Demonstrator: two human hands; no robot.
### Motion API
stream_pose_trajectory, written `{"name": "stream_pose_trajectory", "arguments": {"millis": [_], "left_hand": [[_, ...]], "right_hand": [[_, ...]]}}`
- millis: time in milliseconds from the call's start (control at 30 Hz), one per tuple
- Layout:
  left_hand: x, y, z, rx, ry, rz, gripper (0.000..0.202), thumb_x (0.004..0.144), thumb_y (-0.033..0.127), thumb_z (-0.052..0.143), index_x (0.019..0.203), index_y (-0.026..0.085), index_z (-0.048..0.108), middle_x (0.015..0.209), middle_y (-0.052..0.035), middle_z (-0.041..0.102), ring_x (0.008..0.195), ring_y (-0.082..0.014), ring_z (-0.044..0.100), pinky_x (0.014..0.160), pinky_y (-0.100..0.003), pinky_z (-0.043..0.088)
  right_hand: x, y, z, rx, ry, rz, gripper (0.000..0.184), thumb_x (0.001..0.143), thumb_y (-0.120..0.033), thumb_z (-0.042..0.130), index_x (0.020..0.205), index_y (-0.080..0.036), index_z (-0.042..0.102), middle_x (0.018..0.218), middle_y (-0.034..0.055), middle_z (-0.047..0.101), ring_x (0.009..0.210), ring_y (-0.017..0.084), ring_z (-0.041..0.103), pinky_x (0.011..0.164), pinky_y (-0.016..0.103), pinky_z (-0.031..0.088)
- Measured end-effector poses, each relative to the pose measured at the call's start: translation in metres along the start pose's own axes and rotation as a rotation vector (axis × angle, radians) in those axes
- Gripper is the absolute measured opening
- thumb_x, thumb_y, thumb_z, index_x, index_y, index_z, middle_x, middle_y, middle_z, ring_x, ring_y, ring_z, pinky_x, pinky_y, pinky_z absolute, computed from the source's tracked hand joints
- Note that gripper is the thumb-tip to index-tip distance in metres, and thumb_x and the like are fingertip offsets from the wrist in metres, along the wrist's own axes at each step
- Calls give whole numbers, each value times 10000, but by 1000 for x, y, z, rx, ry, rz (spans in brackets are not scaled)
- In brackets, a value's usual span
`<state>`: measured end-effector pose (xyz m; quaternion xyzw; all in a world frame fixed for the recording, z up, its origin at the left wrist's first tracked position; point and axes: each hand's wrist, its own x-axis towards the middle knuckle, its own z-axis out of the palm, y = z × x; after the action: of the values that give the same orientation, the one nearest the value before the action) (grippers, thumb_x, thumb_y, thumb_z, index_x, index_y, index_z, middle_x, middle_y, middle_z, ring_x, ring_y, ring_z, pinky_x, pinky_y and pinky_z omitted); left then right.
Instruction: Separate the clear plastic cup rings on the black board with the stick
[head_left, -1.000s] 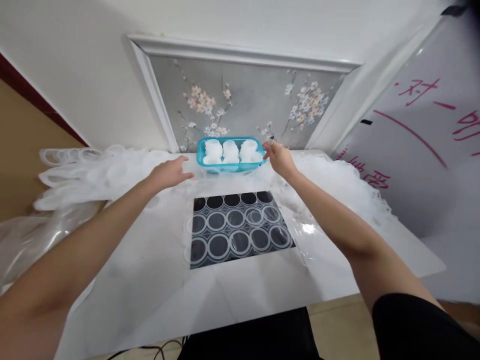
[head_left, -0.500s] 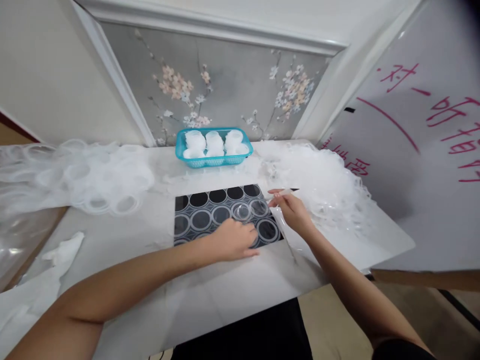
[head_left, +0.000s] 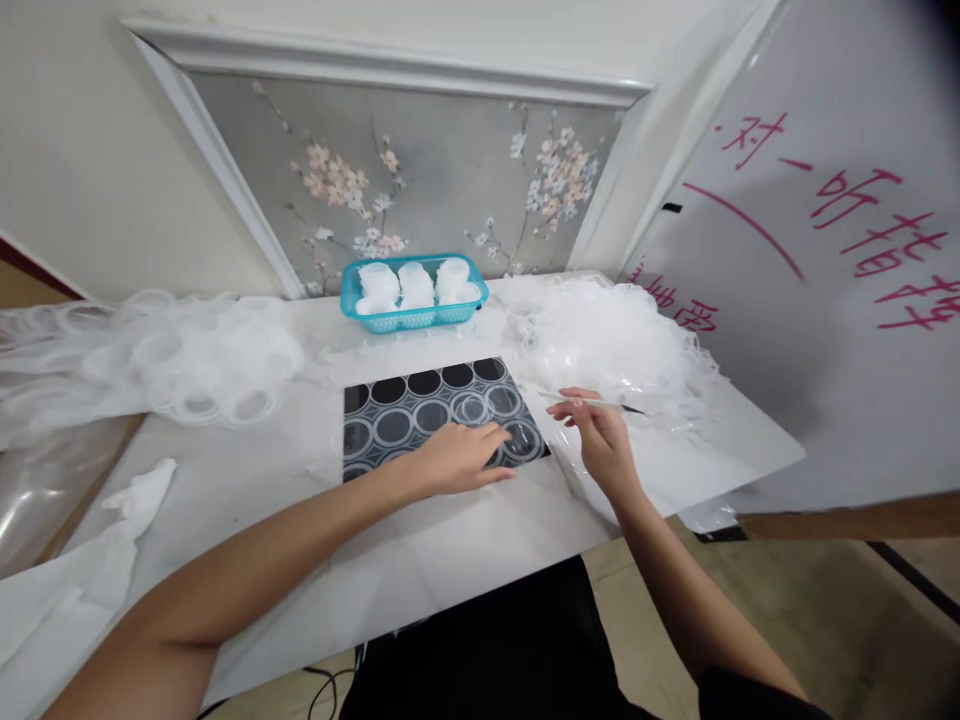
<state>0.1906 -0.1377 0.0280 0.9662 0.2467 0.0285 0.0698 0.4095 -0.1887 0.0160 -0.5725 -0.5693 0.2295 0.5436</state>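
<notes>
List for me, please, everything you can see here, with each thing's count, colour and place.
table: one, white, along the wall
basket: one, blue, at the table's back
ring stacks: six, white, in the basket
patterned mat: one, black and grey, mid-table
ring heaps: two, white, left and right on the table
thin tool: one, pale with dark end, in the right hand
plastic sheeting: count unclear, clear, far left
picture panel: one, grey with flowers, on the wall
whiteboard: one, white with red writing, right
cable: count unclear, black, below the table
left hand: one, bare, over the mat
right hand: one, bare, right of the mat
</notes>
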Motion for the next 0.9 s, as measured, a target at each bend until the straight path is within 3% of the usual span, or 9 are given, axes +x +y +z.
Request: {"name": "stream_pose_trajectory", "arguments": {"millis": [67,133,200,267,400,567,667,767,900], "left_hand": [[3,6,4,54,-18,-13,396,921,478,416,1165,181,510,1086,-77,618,746,-203,645,540,-290,395],[7,10,9,90,-40,-28,245,940,282,382,1082,165,544,1046,-83,619,683,-188,638,524,-293,385],[11,12,12,88,-46,-27,241,907,133,351,1039,160,552,1027,-86,616,659,-175,630,525,-294,388],[15,12,13,63,-42,-21,229,905,145,359,1023,162,554,1012,-85,617,663,-176,626,541,-297,402],[23,12,15,-53,-4,-54,276,927,381,408,1027,170,556,1033,-87,616,726,-204,628,598,-305,433],[30,16,24,-294,68,-117,130,880,232,450,889,169,564,954,-70,630,662,-173,597,625,-300,421],[28,7,19,-508,190,-209,112,861,276,483,826,191,548,848,-30,626,693,-166,579,648,-285,416],[18,-14,7,-769,396,-391,195,892,356,412,843,202,522,747,-1,580,671,-138,552,609,-246,407],[2,-48,-2,-1115,617,-666,196,837,391,398,793,203,431,527,72,371,384,-78,347,388,-192,245]], "right_hand": [[-5,-1,2,16,-5,10,378,945,-413,421,842,-189,706,1116,84,620,765,154,604,690,325,484],[-7,-3,3,31,-6,7,368,942,-410,430,848,-188,708,1116,83,619,770,154,604,702,328,487],[-8,-7,2,39,17,-9,375,946,-402,424,837,-185,710,1098,83,623,769,152,604,711,326,485],[-7,-12,-2,33,67,-26,389,953,-392,410,822,-183,711,1097,83,623,771,148,602,705,319,479],[-7,-16,-5,23,154,-41,388,958,-378,402,820,-181,706,1096,85,628,801,156,605,692,311,464],[-10,-18,3,33,148,-4,407,951,-405,401,803,-172,700,1111,94,620,769,154,605,695,324,474],[-11,-22,5,6,168,-11,436,960,-411,362,823,-172,699,1105,97,600,810,167,608,736,338,480],[-8,-21,7,-42,203,-26,476,974,-415,287,850,-175,678,1105,94,555,828,166,609,758,341,482],[2,-11,24,-172,-45,23,306,963,-409,296,936,-211,528,973,75,606,829,199,627,753,361,476]]}}
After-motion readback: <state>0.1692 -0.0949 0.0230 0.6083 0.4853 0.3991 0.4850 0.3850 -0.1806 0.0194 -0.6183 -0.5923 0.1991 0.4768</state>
